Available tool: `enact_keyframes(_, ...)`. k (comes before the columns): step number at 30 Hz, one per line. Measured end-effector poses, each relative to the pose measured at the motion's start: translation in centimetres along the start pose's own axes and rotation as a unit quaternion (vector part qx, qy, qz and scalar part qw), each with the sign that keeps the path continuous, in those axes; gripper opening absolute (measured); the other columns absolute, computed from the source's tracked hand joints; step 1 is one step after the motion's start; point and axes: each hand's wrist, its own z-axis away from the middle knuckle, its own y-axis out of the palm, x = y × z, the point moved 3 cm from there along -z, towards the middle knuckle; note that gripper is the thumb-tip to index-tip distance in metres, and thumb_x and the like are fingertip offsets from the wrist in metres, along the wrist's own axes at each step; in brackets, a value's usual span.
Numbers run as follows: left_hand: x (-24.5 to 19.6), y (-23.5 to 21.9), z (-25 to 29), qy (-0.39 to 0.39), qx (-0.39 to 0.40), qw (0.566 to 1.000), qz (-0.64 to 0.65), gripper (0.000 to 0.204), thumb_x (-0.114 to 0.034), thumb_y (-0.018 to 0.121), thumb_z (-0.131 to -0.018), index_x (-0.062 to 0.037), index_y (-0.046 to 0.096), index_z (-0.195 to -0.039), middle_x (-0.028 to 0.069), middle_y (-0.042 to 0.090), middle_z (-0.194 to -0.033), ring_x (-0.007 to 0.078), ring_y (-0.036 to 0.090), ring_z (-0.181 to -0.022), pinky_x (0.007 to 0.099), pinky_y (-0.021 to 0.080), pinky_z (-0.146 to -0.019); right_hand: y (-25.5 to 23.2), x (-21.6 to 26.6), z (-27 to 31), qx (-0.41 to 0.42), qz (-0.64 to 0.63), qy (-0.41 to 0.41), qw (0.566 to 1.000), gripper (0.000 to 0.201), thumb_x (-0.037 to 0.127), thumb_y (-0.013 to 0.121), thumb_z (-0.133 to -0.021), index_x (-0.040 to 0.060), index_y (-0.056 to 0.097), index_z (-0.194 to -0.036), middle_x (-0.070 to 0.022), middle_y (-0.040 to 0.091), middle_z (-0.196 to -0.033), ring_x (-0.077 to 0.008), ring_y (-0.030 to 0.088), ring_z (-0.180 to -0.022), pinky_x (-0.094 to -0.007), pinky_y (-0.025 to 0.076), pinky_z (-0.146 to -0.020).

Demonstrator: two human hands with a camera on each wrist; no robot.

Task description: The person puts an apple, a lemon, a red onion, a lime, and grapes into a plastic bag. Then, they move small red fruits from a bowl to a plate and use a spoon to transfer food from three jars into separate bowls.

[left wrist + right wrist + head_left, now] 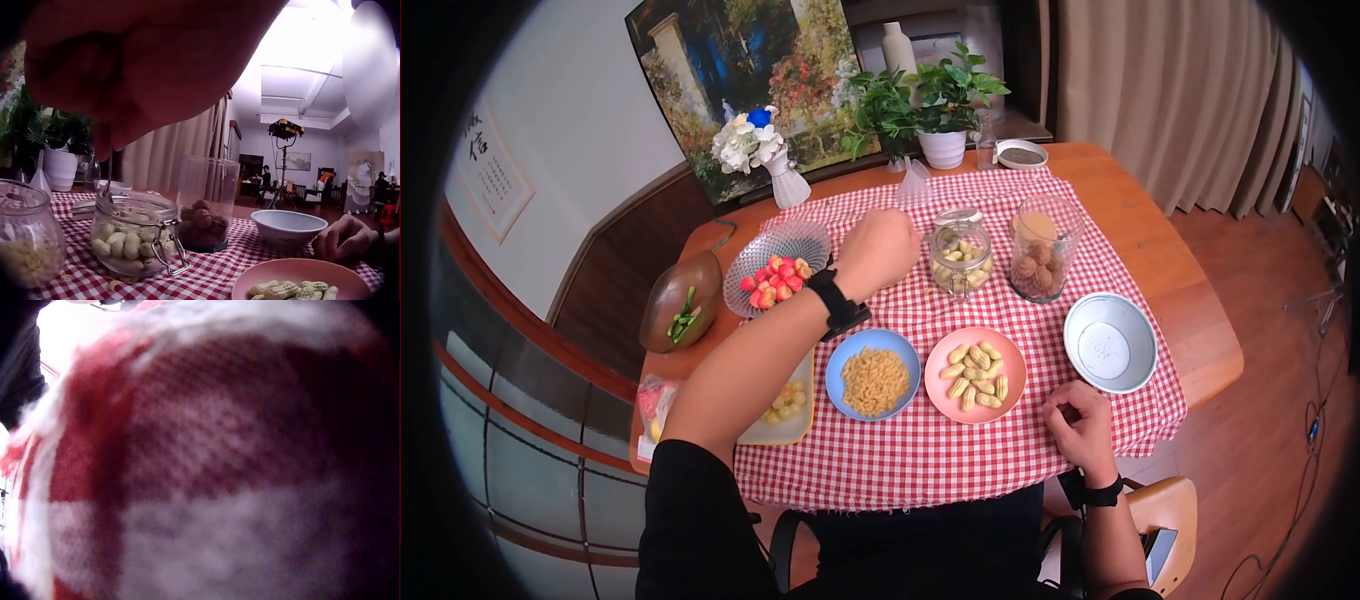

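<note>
My left hand [880, 247] is over the far middle of the table, fingers curled, left of an open clip-top jar of peanuts [961, 262]. In the left wrist view its fingertips pinch a thin, shiny metal utensil [110, 172] that points down and overlaps the peanut jar's rim; its kind cannot be told. A glass jar of pasta [28, 250] stands beside that jar, hidden by the hand in the head view. My right hand [1082, 425] rests loosely curled on the checked cloth by the white bowl [1110, 343]; the right wrist view is filled with cloth.
Nearer me are a blue plate of pasta [873, 374], a pink plate of peanuts [940, 395] and a tray of grapes [805, 425]. A tall walnut container [1040, 262] stands right of the jars. A glass bowl of red fruit [750, 250] and a brown bowl [662, 300] stand left.
</note>
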Motion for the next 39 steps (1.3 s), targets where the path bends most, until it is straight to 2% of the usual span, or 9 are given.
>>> enact_keyframes(3,0.1,2.2,-0.9,-0.026,0.047,0.998,0.033,0.027,-0.023,0.069,-0.092,0.0024,0.076,-0.086,0.0264,0.069,-0.078,0.042,0.069,-0.073,0.0475,0.056,-0.074,0.0,-0.2,0.0,0.004,-0.006,0.002,1.0,0.003,0.002,0.071,-0.082,-0.0004,0.069,-0.083,-0.0083,0.069,-0.084,-0.016,0.066,-0.066,-0.0264,0.051,-0.059)
enact_keyframes(9,2.6,4.1,-1.8,-0.143,0.134,0.967,0.164,0.027,-0.024,0.075,-0.094,0.0022,0.079,-0.09,0.0098,0.073,-0.074,0.0156,0.065,-0.064,0.0355,0.051,-0.06,-0.1,-0.2,0.0,-0.01,-0.015,-0.013,1.0,0.004,0.002,0.071,-0.081,-0.0007,0.069,-0.083,-0.0085,0.07,-0.085,-0.0168,0.066,-0.066,-0.0272,0.052,-0.059)
enact_keyframes(12,3.7,3.9,-1.1,-0.25,0.171,0.886,0.35,0.021,-0.019,0.071,-0.097,0.0007,0.079,-0.097,0.0043,0.071,-0.076,0.0065,0.05,-0.054,0.026,0.036,-0.046,-0.1,-0.1,0.0,-0.005,-0.011,0.003,1.0,0.004,0.002,0.071,-0.081,-0.0008,0.069,-0.083,-0.0088,0.07,-0.085,-0.0174,0.067,-0.067,-0.0275,0.052,-0.059)
enact_keyframes(18,3.8,2.2,0.0,-0.291,0.201,0.834,0.423,0.017,-0.018,0.067,-0.101,-0.0024,0.075,-0.102,-0.0008,0.068,-0.075,0.0031,0.032,-0.05,0.0227,0.025,-0.043,0.0,0.0,-0.1,-0.007,-0.004,-0.007,1.0,0.004,0.002,0.07,-0.08,-0.0007,0.07,-0.083,-0.0092,0.07,-0.084,-0.0179,0.066,-0.066,-0.0277,0.051,-0.059)
enact_keyframes(27,3.6,1.1,1.2,-0.304,0.187,0.801,0.481,0.022,-0.018,0.064,-0.102,-0.0059,0.068,-0.121,-0.0041,0.066,-0.085,0.0019,0.03,-0.052,0.0206,0.024,-0.043,0.2,-0.1,0.0,-0.006,0.008,0.01,1.0,0.004,0.004,0.071,-0.082,-0.0004,0.069,-0.083,-0.009,0.068,-0.082,-0.0173,0.065,-0.066,-0.0274,0.05,-0.059)
enact_keyframes(30,3.4,0.2,1.9,-0.292,0.176,0.794,0.503,0.013,-0.018,0.065,-0.101,-0.0077,0.072,-0.102,-0.0009,0.07,-0.091,0.0039,0.041,-0.055,0.0209,0.027,-0.044,0.2,0.0,0.0,-0.005,0.014,0.008,1.0,0.005,0.004,0.071,-0.083,-0.0005,0.069,-0.083,-0.0086,0.068,-0.081,-0.017,0.064,-0.065,-0.0272,0.05,-0.059)
enact_keyframes(34,3.9,-0.6,2.9,-0.264,0.205,0.77,0.544,0.013,-0.018,0.064,-0.102,-0.0077,0.07,-0.102,-0.0017,0.069,-0.092,0.003,0.038,-0.055,0.0201,0.026,-0.045,0.1,0.2,0.0,-0.004,0.012,0.009,1.0,0.005,0.004,0.071,-0.083,-0.0007,0.069,-0.083,-0.0085,0.067,-0.081,-0.0168,0.064,-0.065,-0.0271,0.05,-0.058)
enact_keyframes(37,3.2,-2.1,4.7,-0.307,0.203,0.763,0.532,0.017,-0.019,0.064,-0.103,-0.0044,0.072,-0.105,-0.004,0.061,-0.078,0.0024,0.034,-0.051,0.0214,0.024,-0.043,0.1,0.0,0.0,-0.003,0.007,0.006,1.0,0.005,0.004,0.071,-0.083,-0.0007,0.069,-0.083,-0.0087,0.067,-0.081,-0.0168,0.064,-0.065,-0.0268,0.05,-0.058)
enact_keyframes(39,3.5,-2.5,5.9,-0.313,0.241,0.768,0.504,0.025,-0.022,0.063,-0.106,0.0012,0.07,-0.11,-0.0112,0.033,-0.062,0.0019,0.025,-0.049,0.0219,0.019,-0.044,0.2,0.0,0.0,-0.003,0.011,0.004,1.0,0.005,0.005,0.071,-0.083,-0.0005,0.069,-0.083,-0.009,0.068,-0.082,-0.0176,0.065,-0.066,-0.0273,0.05,-0.059)
